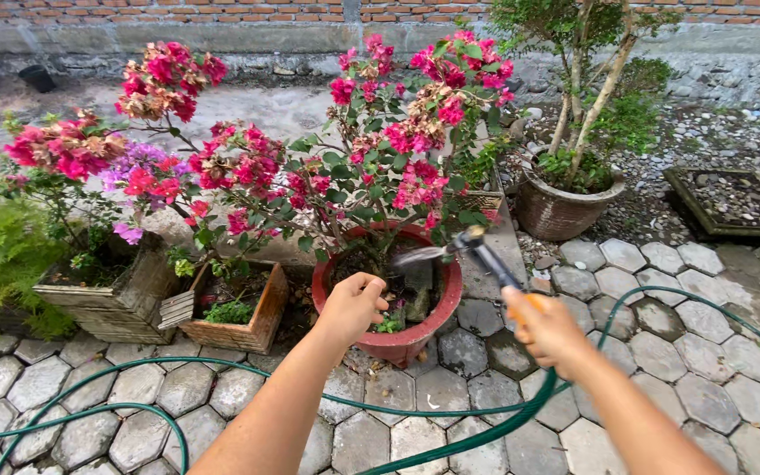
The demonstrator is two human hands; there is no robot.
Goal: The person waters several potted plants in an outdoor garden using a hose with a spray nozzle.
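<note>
Red pot (433,330) with the pink-flowered shrub sits dead ahead on the paving. My left hand (351,305) rests curled at its near rim, probably empty, can't quite tell. My right hand (549,332) grips the spray nozzle (484,252) shut tight; its long axis points up-left into the pot, green hose (521,413) trailing back.
</note>
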